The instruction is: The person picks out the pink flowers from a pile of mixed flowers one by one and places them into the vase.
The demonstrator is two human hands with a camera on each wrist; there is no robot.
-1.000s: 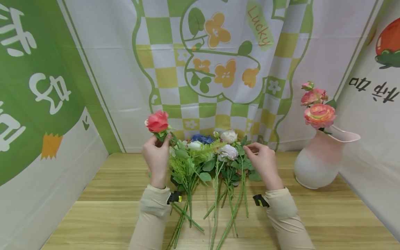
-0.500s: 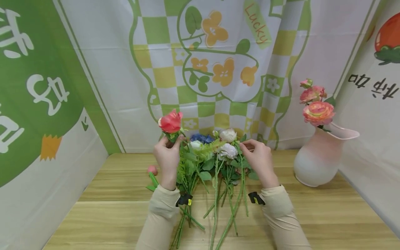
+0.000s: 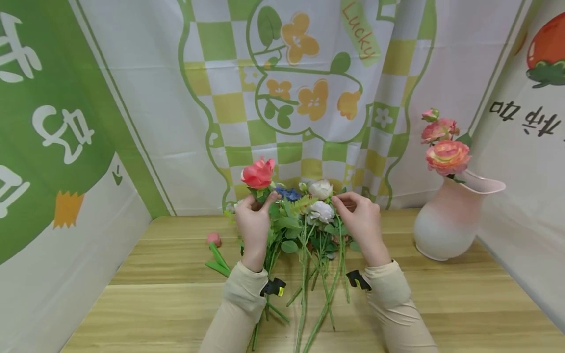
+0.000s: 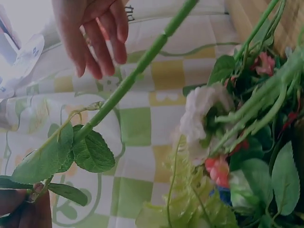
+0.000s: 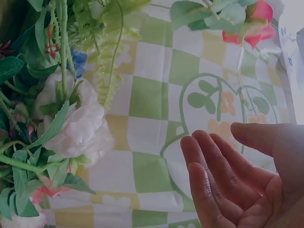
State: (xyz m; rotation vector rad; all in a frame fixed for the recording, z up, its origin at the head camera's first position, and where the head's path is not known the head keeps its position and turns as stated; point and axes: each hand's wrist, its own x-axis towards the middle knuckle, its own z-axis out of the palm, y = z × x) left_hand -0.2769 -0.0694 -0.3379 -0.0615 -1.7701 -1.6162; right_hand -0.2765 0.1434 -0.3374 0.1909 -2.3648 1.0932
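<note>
My left hand point(image 3: 253, 230) holds a coral-red rose point(image 3: 258, 174) upright by the stem just below its bloom. In the left wrist view, its fingertips are at the lower left by the leaves, and the thick green stem point(image 4: 130, 80) runs up and right. My right hand point(image 3: 364, 225) is level with it, beside the white peonies point(image 3: 321, 212). The right wrist view shows this hand's fingers loosely bent and holding nothing. Between and below both hands lies a pile of artificial flowers, with a blue bloom point(image 3: 289, 194), green fern point(image 4: 183, 194) and long stems point(image 3: 303, 284).
A pink-and-white pitcher vase point(image 3: 448, 230) stands at the right with pink-orange ranunculus point(image 3: 448, 157) in it. A pink tulip point(image 3: 214, 239) lies left of the pile on the wooden table point(image 3: 159, 284). A printed checkered cloth point(image 3: 229, 108) hangs behind.
My left hand has carried the rose to the right, over the pile, uncovering the pink tulip on the table. My right hand has moved slightly left.
</note>
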